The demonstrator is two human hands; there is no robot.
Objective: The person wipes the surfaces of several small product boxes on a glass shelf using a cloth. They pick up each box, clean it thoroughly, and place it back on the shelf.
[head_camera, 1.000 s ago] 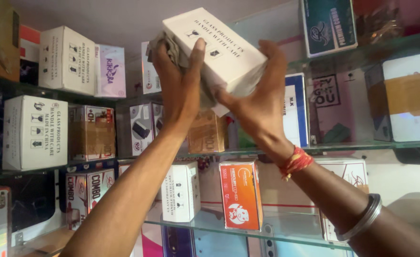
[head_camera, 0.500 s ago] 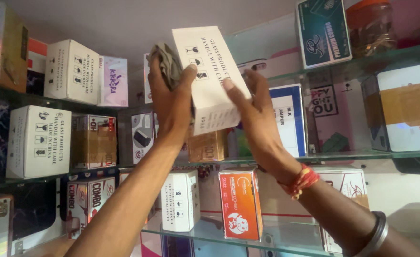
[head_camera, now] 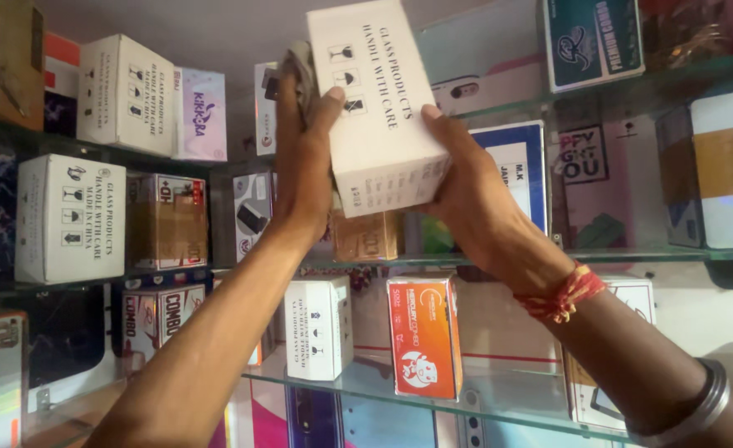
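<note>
I hold a white cardboard box with black print and glass symbols up in front of the glass shelves. My left hand grips its left side, with a grey cloth bunched between the palm and the box. My right hand supports the box from below and on the right, thumb on its front face. The box is tilted, its top leaning left. A red thread and a dark bangle circle my right wrist.
Glass shelves carry many boxes: white ones at the left and below, an orange box, a teal box at the top right, and brown cartons.
The box has come down and turned from lying tilted toward upright. Both hands lowered with it and came nearer to the camera.
</note>
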